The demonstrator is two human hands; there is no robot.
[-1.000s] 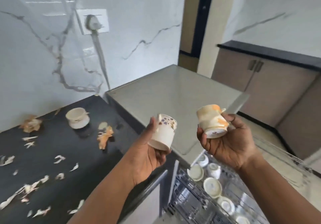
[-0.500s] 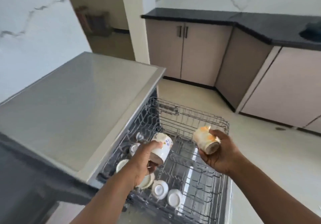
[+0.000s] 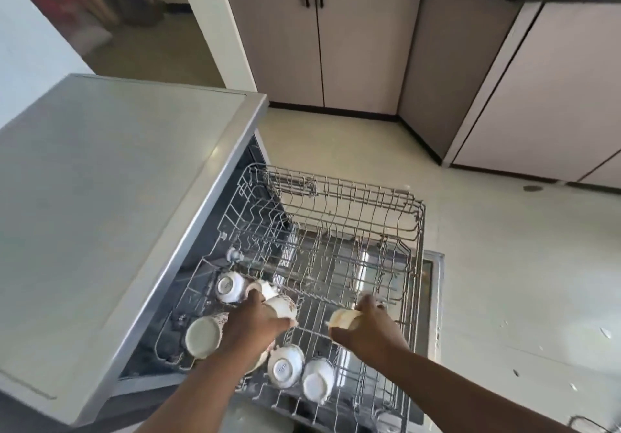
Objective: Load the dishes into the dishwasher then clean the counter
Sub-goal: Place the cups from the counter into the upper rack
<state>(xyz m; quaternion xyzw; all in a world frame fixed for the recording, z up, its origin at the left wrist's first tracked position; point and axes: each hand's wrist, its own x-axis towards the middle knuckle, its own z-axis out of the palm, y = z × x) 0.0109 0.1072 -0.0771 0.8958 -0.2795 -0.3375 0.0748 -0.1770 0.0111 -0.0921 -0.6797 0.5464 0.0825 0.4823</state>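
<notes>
The dishwasher's wire rack [image 3: 336, 217] is pulled out below me. My left hand [image 3: 250, 323] grips a white cup with a floral pattern [image 3: 282, 306], held low over the rack's near left part. My right hand [image 3: 369, 330] grips an orange-and-cream cup [image 3: 342, 318] over the rack's middle. Several white cups lie upside down in the rack: one [image 3: 230, 286] at the left, a cream one [image 3: 203, 336] nearer the dishwasher body, and two [image 3: 285, 367] [image 3: 317, 380] at the near edge.
The dishwasher's grey flat top [image 3: 111, 197] fills the left. Its open door [image 3: 433, 298] lies under the rack. Beige cabinets [image 3: 336, 46] with a dark counter stand across the pale floor [image 3: 504, 281], which has small white scraps on it at the right.
My view swung from the littered black counter to the dishwasher. Both hands, each with its cup, dropped from chest height down to the rack.
</notes>
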